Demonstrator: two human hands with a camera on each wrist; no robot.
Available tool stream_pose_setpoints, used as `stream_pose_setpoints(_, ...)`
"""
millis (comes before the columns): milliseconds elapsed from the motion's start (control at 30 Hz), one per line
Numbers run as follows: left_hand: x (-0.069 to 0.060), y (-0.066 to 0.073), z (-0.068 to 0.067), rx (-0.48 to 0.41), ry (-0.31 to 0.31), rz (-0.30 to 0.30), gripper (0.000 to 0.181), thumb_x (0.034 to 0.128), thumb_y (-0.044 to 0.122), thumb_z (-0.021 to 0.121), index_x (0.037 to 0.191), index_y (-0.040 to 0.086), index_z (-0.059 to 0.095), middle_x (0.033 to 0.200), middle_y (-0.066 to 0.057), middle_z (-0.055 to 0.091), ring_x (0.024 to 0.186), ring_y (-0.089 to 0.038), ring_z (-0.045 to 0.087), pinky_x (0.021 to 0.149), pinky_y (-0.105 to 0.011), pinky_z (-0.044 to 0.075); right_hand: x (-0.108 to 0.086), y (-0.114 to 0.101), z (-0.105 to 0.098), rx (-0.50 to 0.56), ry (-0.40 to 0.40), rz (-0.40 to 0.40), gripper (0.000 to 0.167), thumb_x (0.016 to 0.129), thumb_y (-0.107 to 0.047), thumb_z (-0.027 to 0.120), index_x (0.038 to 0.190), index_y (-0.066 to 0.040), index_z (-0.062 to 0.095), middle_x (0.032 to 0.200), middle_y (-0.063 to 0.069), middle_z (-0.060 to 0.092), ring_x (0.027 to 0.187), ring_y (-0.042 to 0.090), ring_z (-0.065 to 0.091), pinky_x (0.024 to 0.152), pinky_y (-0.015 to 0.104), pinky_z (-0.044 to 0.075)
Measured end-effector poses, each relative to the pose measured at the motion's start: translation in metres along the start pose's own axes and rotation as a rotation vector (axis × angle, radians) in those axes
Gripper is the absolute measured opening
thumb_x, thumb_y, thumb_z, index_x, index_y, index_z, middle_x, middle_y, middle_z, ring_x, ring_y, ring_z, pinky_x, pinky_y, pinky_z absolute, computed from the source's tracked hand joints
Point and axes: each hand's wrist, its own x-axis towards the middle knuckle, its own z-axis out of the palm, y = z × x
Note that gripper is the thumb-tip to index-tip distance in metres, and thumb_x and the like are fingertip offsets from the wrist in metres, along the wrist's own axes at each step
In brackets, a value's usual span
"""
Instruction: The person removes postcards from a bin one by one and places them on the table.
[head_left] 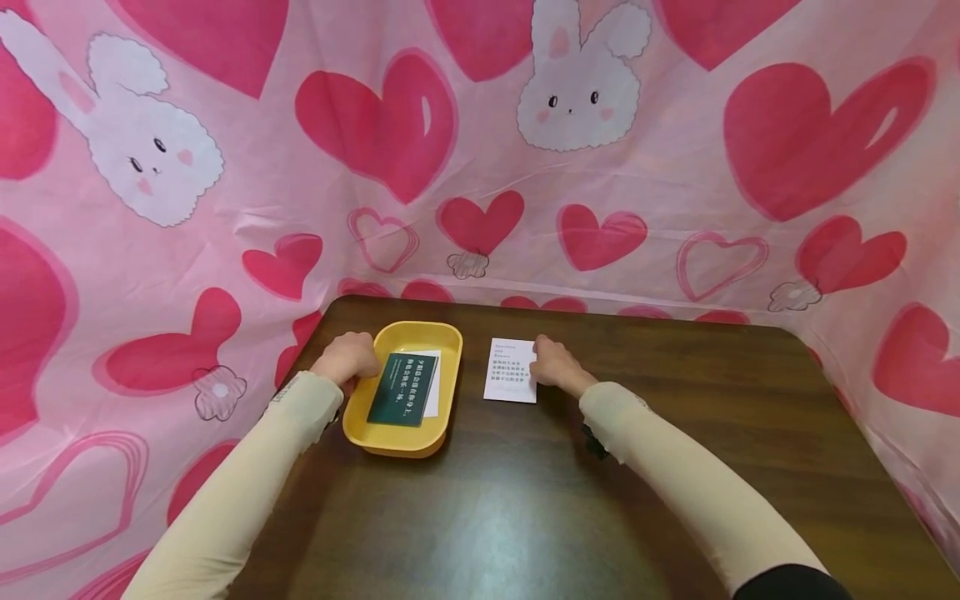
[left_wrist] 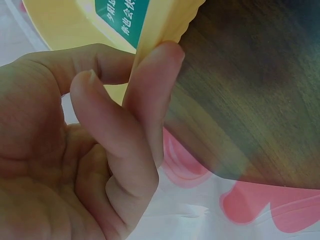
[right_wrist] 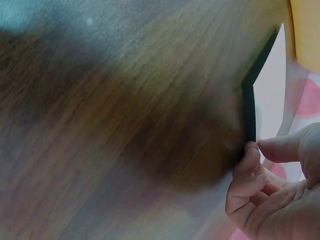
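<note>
My left hand pinches the left rim of a yellow plastic tray. In the left wrist view, thumb and index finger lie on either side of the tray wall. A dark green card with white writing lies in the tray, partly covering a white card. Right of the tray is another white card with printed lines. My right hand pinches its right edge between thumb and fingers. The right wrist view shows this card's dark edge; whether it is lifted, I cannot tell.
Everything stands on a dark brown wooden table, near its back edge. A pink cloth with hearts and rabbits hangs behind the table and along its sides. Light reflects off the tabletop in front.
</note>
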Motion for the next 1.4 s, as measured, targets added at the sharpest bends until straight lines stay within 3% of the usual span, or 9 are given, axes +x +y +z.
stream_pose_setpoints(200, -0.002, 0.001, 0.001, 0.009, 0.01, 0.021, 0.041, 0.0856, 0.016, 0.081, 0.114, -0.006, 0.06, 0.086, -0.02, 0.065, 0.059, -0.029, 0.065, 0.055, -0.035, 0.059, 0.001, 0.003, 0.001, -0.022, 0.005, -0.021, 0.038, 0.098, -0.01, 0.062, 0.132, 0.004, 0.053, 0.122, 0.023, 0.063, 0.098, 0.035, 0.059, 0.093, 0.049, 0.051)
stream_pose_setpoints(400, -0.002, 0.001, 0.0, 0.031, 0.017, 0.027, 0.038, 0.0861, 0.014, 0.079, 0.112, -0.006, 0.061, 0.083, -0.02, 0.065, 0.057, -0.029, 0.065, 0.054, -0.035, 0.059, 0.002, 0.004, 0.002, -0.048, 0.003, -0.082, 0.033, 0.095, -0.01, 0.065, 0.124, 0.003, 0.056, 0.109, 0.019, 0.063, 0.091, 0.034, 0.059, 0.084, 0.046, 0.051)
stream_pose_setpoints(833, 0.002, 0.001, 0.001, 0.054, 0.013, 0.018, 0.038, 0.0848, 0.014, 0.078, 0.112, -0.007, 0.061, 0.082, -0.02, 0.065, 0.056, -0.029, 0.067, 0.054, -0.034, 0.059, 0.003, 0.005, 0.002, -0.028, -0.01, -0.09, 0.038, 0.093, -0.015, 0.072, 0.123, 0.001, 0.055, 0.108, 0.018, 0.063, 0.091, 0.033, 0.059, 0.083, 0.045, 0.052)
stream_pose_setpoints(1033, 0.001, 0.001, 0.001, 0.054, 0.006, 0.023, 0.037, 0.0849, 0.014, 0.078, 0.11, -0.008, 0.061, 0.081, -0.02, 0.065, 0.056, -0.029, 0.066, 0.053, -0.034, 0.059, 0.003, 0.005, 0.001, -0.035, -0.02, -0.093, 0.037, 0.094, -0.016, 0.071, 0.123, 0.001, 0.055, 0.104, 0.016, 0.062, 0.089, 0.032, 0.059, 0.08, 0.042, 0.051)
stream_pose_setpoints(1400, 0.004, 0.0, 0.0, 0.073, 0.012, 0.021, 0.034, 0.085, 0.014, 0.077, 0.108, -0.007, 0.062, 0.08, -0.02, 0.065, 0.055, -0.029, 0.067, 0.053, -0.034, 0.059, -0.002, -0.003, -0.012, -0.036, -0.014, -0.178, 0.029, 0.094, -0.012, 0.063, 0.118, 0.004, 0.061, 0.1, 0.016, 0.062, 0.087, 0.031, 0.057, 0.08, 0.042, 0.049)
